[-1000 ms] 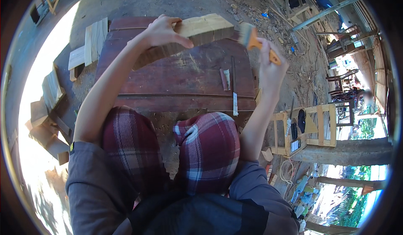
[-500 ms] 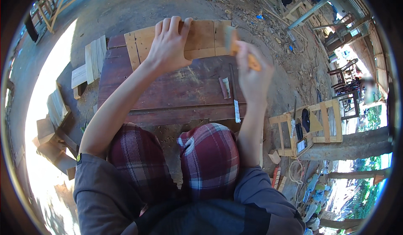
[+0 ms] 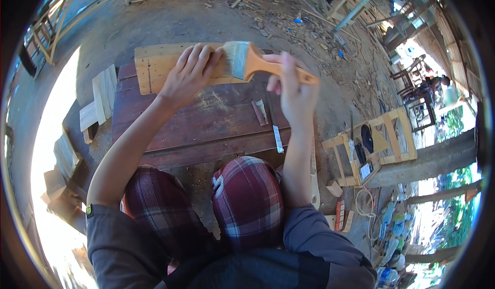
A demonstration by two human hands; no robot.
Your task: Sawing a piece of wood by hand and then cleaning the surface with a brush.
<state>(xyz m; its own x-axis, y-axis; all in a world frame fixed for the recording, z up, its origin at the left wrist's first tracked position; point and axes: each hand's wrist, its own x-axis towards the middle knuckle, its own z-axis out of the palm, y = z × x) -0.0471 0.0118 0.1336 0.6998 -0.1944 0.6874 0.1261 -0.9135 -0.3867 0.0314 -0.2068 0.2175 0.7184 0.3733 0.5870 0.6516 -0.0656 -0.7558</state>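
Observation:
My left hand (image 3: 183,77) grips a light-brown wooden board (image 3: 152,64) at the far edge of a worn reddish-brown wooden bench top (image 3: 206,118), fingers curled over its surface. My right hand (image 3: 291,85) holds a wide paintbrush (image 3: 250,61) by its orange handle; its bristles are at the board, just beside my left fingers. On the bench top lie a long thin bar (image 3: 276,134) with a pale wrapped end and a short rolled or tubular piece (image 3: 260,111). My knees in plaid cloth are below the bench's near edge.
Pale planks (image 3: 103,93) and wood offcuts (image 3: 64,152) stand at the left. At the right is a slatted wooden frame (image 3: 394,134) with tools and a phone (image 3: 366,169). Wood scraps (image 3: 314,36) litter the floor beyond, near posts, chairs and wooden frames.
The board has turned from a raised, slanted edge view to show its broad face, sitting lower and farther left. My right hand has moved the brush leftward onto it, beside my left fingers.

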